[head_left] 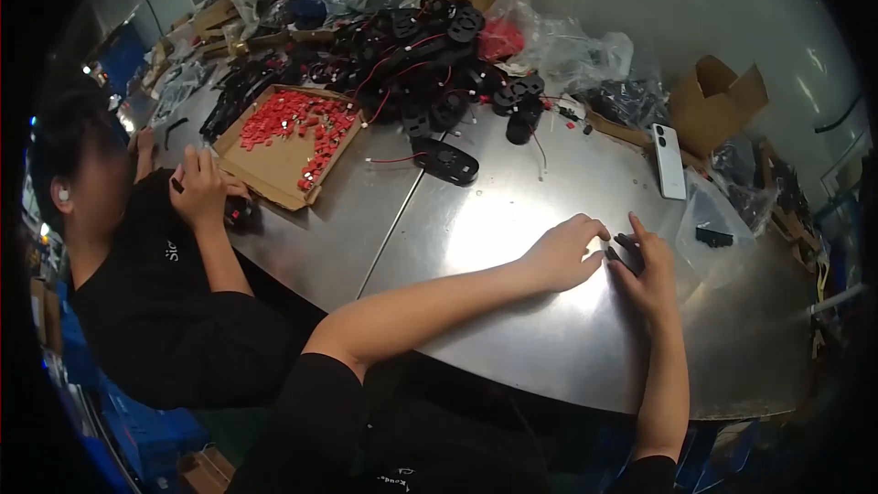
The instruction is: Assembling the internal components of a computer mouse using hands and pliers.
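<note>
Small black plastic parts (626,243) sit between my two hands, over the bare metal tabletop (512,220). My right hand (654,270) has them between its thumb and forefinger, and they look gripped there; their exact kind is too small to make out. To their left, my left hand (565,254) reaches in with bent fingers, thumb and forefinger apart, and I see nothing held in it. Its fingertips come close to the black parts without plainly touching them.
A co-worker (183,265) sits at my left, hands near a shallow cardboard tray (265,185) of red pieces. Black housings with red wires (439,82) pile up at the back. A white phone (669,165), a clear bag (718,220) and a cardboard box (713,101) stand rightward.
</note>
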A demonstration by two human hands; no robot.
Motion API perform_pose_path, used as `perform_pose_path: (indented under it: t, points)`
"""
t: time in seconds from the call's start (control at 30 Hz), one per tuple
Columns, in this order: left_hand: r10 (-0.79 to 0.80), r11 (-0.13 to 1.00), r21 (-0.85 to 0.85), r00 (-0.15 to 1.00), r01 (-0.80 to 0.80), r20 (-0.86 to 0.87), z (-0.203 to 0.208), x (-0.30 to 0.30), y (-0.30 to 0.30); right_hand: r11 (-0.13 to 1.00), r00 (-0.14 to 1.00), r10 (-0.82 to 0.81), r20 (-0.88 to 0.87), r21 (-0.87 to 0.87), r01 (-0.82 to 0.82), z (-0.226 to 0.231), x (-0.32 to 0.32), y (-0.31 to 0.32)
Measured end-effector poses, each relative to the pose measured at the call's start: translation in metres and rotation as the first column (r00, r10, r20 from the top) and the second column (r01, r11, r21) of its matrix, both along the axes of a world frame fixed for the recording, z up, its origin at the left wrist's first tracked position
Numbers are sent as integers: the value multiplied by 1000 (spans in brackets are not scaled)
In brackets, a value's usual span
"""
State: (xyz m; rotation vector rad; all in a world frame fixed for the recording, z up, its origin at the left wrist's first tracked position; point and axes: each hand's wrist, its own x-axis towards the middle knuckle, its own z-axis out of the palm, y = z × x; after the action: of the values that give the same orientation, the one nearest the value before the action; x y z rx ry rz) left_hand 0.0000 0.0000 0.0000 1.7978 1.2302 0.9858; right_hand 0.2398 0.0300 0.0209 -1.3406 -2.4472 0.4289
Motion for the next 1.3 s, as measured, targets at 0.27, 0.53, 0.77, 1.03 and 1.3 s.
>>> perform_pose_path:
  t: [0.27, 0.53, 0.77, 1.03, 1.3]
  points:
    - [658, 733, 646, 461, -213, -596, 11, -129, 16, 991, 990, 0, -144, 130, 19, 4, -9, -3]
    - [415, 864, 499, 661, -70, -625, 27, -110, -5, 998, 996, 4, -88, 60, 1, -1, -8, -3]
    - [-245, 957, 278, 730, 78, 638, 50, -54, -12, 965, 803, 261, -536, 124, -231, 0, -37, -30]
    - [-109, 978, -51, 710, 200, 695, 32, -40, -19, 980, 778, 131, -614, -40, -197, 5, -37, -46]
    - [-88, 968, -190, 933, 162, 350, 29, -59, -7, 945, 767, -104, -634, -304, -123, -1, -39, -41]
